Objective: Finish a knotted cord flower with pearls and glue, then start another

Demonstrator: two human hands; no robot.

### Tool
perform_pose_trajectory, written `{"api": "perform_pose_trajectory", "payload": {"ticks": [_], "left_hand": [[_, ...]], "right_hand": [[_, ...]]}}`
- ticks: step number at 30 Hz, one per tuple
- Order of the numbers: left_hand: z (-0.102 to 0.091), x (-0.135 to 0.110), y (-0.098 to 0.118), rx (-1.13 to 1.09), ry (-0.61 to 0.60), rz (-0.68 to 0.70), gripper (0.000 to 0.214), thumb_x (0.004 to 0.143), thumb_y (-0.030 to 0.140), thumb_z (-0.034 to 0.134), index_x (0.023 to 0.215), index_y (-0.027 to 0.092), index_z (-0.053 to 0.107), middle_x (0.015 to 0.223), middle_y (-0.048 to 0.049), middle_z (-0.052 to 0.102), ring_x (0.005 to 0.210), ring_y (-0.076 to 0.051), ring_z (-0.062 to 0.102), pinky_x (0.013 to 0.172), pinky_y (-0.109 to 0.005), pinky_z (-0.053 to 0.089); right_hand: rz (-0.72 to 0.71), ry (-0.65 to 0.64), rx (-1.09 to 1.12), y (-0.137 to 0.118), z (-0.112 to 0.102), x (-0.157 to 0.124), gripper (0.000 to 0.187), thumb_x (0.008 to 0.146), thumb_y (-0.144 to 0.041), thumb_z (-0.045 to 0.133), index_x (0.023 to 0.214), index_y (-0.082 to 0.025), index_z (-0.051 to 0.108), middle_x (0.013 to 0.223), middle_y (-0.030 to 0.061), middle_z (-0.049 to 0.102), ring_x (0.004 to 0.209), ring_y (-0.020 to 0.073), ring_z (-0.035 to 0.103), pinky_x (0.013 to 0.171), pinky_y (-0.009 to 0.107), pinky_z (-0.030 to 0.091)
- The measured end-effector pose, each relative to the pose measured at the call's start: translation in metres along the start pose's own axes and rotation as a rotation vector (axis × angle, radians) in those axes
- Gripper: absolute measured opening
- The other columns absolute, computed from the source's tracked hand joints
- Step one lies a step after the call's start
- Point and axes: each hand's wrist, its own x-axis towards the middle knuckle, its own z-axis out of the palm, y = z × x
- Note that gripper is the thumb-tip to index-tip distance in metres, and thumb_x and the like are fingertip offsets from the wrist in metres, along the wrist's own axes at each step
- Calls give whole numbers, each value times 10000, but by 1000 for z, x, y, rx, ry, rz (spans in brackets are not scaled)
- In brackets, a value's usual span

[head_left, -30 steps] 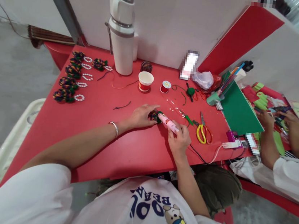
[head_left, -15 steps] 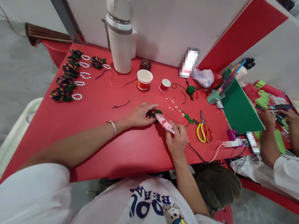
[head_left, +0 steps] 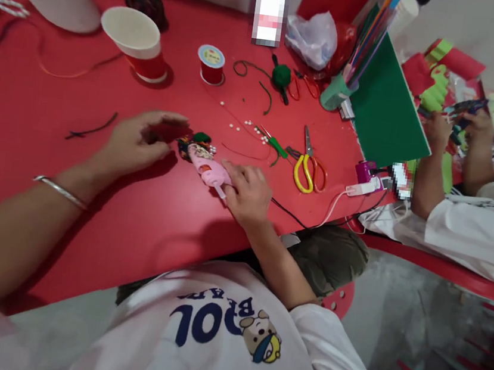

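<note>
My right hand (head_left: 249, 196) is closed round a pink glue gun (head_left: 209, 171), a clear glue stick poking out of its back end. The gun's front overlaps a small dark multicoloured yarn piece (head_left: 183, 147) with a green tuft (head_left: 201, 138) and a few white beads beside it. To the left of that piece is my left hand (head_left: 138, 138), fingers apart and curved, with nothing visible in it; its fingertips come close to the yarn. Whether they touch it, I cannot tell.
Behind stand a paper cup (head_left: 132, 39) and a red thread spool (head_left: 211, 65). Loose white beads, a green-handled hook (head_left: 278, 147) and yellow-red scissors (head_left: 305, 171) lie rightward. A black cord (head_left: 288, 213) trails from the gun. A co-worker's hands (head_left: 438, 131) work beyond a green divider (head_left: 390, 100).
The view has come closer and swung right. My left hand has opened away from the yarn piece, while my right hand keeps the glue gun beside it.
</note>
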Motion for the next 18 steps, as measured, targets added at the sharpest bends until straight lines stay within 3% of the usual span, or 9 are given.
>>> {"api": "perform_pose_trajectory", "payload": {"ticks": [4,8,18], "left_hand": [[-7,2,1,-9,-45,99,377,849,356,660,1202,230,697,1291,-41,710,1169,-220,671,1061,-446,527],[-9,3,5,12,-26,80,258,909,388,660,1105,236,728,1177,-13,751,1102,-184,694,1070,-422,530],[-1,4,8,34,41,21,219,924,466,639,951,279,749,1057,28,783,987,-159,721,1026,-383,577]], "right_hand": [[-18,57,36,-1,1,1,411,995,-210,552,1372,-312,680,1094,55,694,1010,206,571,898,324,474],[-3,116,57,-5,-2,1,366,1004,-209,548,1307,-314,723,1026,49,693,958,193,569,862,318,467],[37,25,10,-6,-6,0,414,982,-180,560,1334,-354,693,1038,52,651,962,192,557,867,316,455]]}}
